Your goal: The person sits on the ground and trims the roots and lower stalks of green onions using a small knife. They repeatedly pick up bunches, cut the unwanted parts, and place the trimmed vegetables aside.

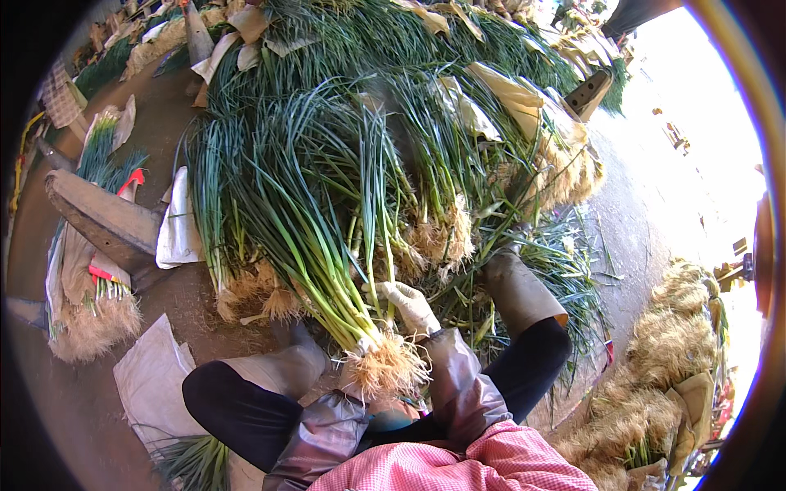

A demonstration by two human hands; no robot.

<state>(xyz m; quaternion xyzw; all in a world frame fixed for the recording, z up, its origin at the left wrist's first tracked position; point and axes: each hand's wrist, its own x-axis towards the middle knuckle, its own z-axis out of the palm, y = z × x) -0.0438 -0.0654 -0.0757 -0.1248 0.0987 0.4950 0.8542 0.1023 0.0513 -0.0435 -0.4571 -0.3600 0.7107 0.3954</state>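
Observation:
A bunch of green onions with long green leaves and pale roots lies across the front of my body, its roots towards me. My left hand is mostly hidden under the root end, and the bunch rests on it; its fingers do not show. My right hand, in a pale glove, is closed around the lower stalk of a separate green onion, just right of the bunch. The leaves of that onion point away from me over the heap.
A large heap of green onions spreads ahead. Paper-wrapped bundles lie at left, beside a curved support leg. Paper sheets lie near my left knee. Loose leaves are by my right boot; more bundles with roots line the right.

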